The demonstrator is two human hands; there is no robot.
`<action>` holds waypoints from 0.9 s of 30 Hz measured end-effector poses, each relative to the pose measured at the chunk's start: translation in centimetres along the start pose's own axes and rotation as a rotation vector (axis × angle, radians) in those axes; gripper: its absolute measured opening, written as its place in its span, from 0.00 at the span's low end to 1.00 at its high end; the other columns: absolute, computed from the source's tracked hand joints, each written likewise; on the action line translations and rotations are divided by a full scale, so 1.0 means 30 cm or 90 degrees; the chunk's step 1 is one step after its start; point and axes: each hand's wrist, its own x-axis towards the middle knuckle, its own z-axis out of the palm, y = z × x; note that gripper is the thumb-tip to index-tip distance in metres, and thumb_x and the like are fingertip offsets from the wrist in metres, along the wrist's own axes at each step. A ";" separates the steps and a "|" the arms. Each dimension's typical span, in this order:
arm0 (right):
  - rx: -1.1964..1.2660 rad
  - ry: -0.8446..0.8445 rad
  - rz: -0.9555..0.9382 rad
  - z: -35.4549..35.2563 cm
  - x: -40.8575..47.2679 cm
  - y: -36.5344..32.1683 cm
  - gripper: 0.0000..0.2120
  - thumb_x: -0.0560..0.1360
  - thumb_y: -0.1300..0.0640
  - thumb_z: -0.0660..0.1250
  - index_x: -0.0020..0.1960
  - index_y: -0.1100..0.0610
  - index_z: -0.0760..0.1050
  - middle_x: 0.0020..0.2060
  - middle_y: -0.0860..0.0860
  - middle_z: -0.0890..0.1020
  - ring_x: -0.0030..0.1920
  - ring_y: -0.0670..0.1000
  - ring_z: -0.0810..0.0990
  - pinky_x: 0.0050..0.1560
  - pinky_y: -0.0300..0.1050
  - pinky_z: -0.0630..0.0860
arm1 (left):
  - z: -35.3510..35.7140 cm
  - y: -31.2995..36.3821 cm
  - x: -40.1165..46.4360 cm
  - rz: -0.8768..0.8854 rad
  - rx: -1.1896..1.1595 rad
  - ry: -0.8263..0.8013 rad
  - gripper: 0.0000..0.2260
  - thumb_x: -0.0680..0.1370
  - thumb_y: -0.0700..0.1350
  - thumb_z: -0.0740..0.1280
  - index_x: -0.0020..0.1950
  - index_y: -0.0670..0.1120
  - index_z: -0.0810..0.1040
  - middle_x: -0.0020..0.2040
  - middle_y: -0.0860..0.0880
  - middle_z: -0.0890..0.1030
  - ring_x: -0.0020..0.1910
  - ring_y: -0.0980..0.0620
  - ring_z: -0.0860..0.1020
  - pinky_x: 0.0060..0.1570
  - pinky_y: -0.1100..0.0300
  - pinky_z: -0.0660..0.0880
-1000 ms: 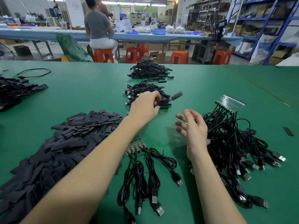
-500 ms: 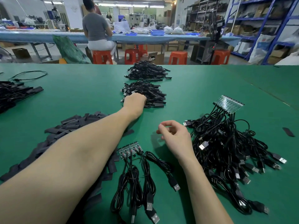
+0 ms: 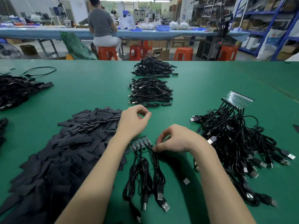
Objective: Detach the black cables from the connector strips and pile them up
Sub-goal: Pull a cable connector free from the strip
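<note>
Head view of a green work table (image 3: 202, 75). We see a small connector strip (image 3: 140, 143) lying flat near the table's front edge, with a few black cables (image 3: 144, 173) still attached and trailing toward the viewer, their plugs nearest the camera. We judge this layout deliberate: the strip faces away and the cables run toward the worker, so each lead can be pulled free along its own line.

The right hand (image 3: 176, 139) rests just to the right of the strip, its fingertips (image 3: 156, 148) curled down onto the rightmost cable where it meets the strip; the fingers appear to pinch that cable (the contact itself is partly hidden under the hand). The left hand (image 3: 132, 122) hovers just behind the strip, thumb and forefinger loosely rounded toward each other and holding nothing.

Two stacked cable piles (image 3: 150, 91) lie farther back, beyond the left hand, which we take to be where freed cables go. A larger strip (image 3: 237, 99) with its tangle of attached cables (image 3: 239, 143) waits to the right of the right hand, well apart from the piles. A heap of flat black sleeves (image 3: 64, 151) lies under and left of the left forearm.
</note>
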 end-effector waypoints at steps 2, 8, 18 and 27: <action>0.021 -0.026 -0.007 0.003 -0.001 -0.005 0.09 0.69 0.44 0.78 0.43 0.48 0.85 0.37 0.44 0.84 0.37 0.43 0.79 0.35 0.38 0.72 | 0.000 -0.003 -0.020 -0.017 -0.031 -0.006 0.06 0.77 0.51 0.71 0.40 0.54 0.81 0.37 0.62 0.82 0.36 0.62 0.80 0.40 0.69 0.71; 0.414 -0.013 -0.031 -0.043 -0.024 0.071 0.01 0.75 0.56 0.75 0.44 0.52 0.85 0.34 0.46 0.79 0.30 0.44 0.70 0.32 0.35 0.66 | -0.020 0.020 -0.021 -0.020 -0.101 -0.105 0.07 0.78 0.57 0.69 0.45 0.55 0.81 0.41 0.61 0.82 0.39 0.67 0.78 0.43 0.73 0.70; 0.229 -0.083 -0.005 -0.071 -0.068 0.122 0.05 0.75 0.50 0.75 0.48 0.50 0.84 0.41 0.49 0.85 0.38 0.43 0.78 0.38 0.32 0.74 | -0.071 -0.006 -0.025 -0.164 -0.300 -0.374 0.06 0.77 0.40 0.73 0.54 0.45 0.82 0.47 0.47 0.85 0.46 0.51 0.84 0.50 0.57 0.81; 0.019 0.122 0.109 0.039 0.014 -0.015 0.19 0.64 0.37 0.79 0.48 0.47 0.85 0.42 0.47 0.83 0.48 0.50 0.82 0.52 0.44 0.78 | -0.039 0.031 -0.033 -0.152 -0.262 -0.290 0.02 0.80 0.46 0.70 0.49 0.48 0.81 0.48 0.49 0.86 0.42 0.54 0.83 0.41 0.63 0.76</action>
